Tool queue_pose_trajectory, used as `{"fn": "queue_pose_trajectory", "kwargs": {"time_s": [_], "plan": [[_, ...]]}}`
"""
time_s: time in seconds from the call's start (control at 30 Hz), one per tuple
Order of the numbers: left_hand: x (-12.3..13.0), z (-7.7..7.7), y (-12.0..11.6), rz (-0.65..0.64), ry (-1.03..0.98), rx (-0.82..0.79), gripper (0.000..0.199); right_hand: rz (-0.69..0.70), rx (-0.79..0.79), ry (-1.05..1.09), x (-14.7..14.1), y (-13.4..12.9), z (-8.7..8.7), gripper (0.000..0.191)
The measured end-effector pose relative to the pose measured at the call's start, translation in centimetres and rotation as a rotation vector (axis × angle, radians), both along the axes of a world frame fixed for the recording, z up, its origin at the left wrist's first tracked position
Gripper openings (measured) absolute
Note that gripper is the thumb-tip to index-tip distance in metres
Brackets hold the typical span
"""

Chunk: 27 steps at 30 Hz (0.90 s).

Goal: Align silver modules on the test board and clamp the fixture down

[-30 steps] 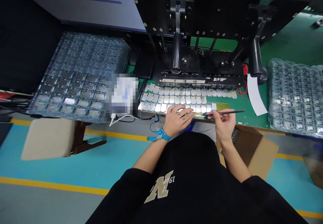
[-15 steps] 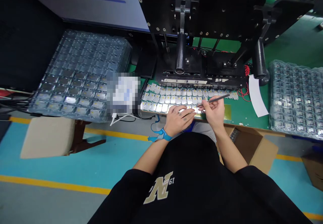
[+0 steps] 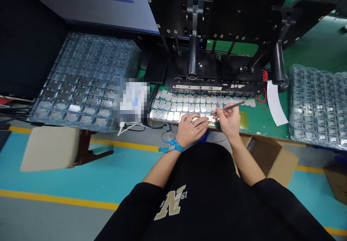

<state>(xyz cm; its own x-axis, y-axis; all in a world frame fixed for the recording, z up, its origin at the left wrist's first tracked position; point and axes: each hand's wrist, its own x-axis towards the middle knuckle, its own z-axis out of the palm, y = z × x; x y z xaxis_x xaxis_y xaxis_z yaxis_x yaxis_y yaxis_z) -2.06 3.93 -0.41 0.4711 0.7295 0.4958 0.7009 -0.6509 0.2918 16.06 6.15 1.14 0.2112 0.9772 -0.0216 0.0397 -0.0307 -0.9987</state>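
Observation:
Rows of small silvery circuit modules, each with a yellow dot, lie at the front of the green bench. My left hand rests across the front row with its fingers stretched out, and a blue strap circles its wrist. Dark tweezers are pinched in my right hand. Their tip points left, down at the front-row modules beside my left fingertips. Whether the tip touches a module, I cannot tell. My left hand covers part of the front row.
Behind the modules stands a black test fixture with two lever handles. Stacked clear trays of modules sit at left, more trays at right. A white strip, red wires and a yellowish film lie nearby. A cardboard box is below.
The view has shifted very slightly. Both hands and the tweezers stay in nearly the same place over the front row; no module has visibly moved.

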Motion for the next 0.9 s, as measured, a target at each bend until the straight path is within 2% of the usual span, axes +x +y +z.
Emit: {"fn": "queue_pose_trajectory", "kwargs": {"time_s": [0.2, 0.37, 0.57, 0.7, 0.9], "plan": [[0.1, 0.3, 0.1, 0.009, 0.004, 0.063, 0.018, 0.019, 0.022, -0.028, 0.1, -0.1, -0.1, 0.033], [0.0, 0.1, 0.1, 0.000, -0.004, 0.006, 0.019, 0.001, 0.032, -0.003, -0.1, -0.1, -0.1, 0.036], [-0.2, 0.3, 0.1, -0.010, -0.016, 0.004, 0.019, -0.097, 0.205, 0.009, 0.4, -1.8, 0.7, 0.040], [-0.5, 1.1, 0.1, -0.042, -0.035, -0.023, 0.019, -0.108, 0.163, -0.012, 2.0, -3.7, 0.7, 0.036], [0.0, 2.1, -0.2, -0.087, 0.029, -0.081, 0.024, -0.097, 0.107, -0.030, 2.7, -5.0, -0.5, 0.033]]}}
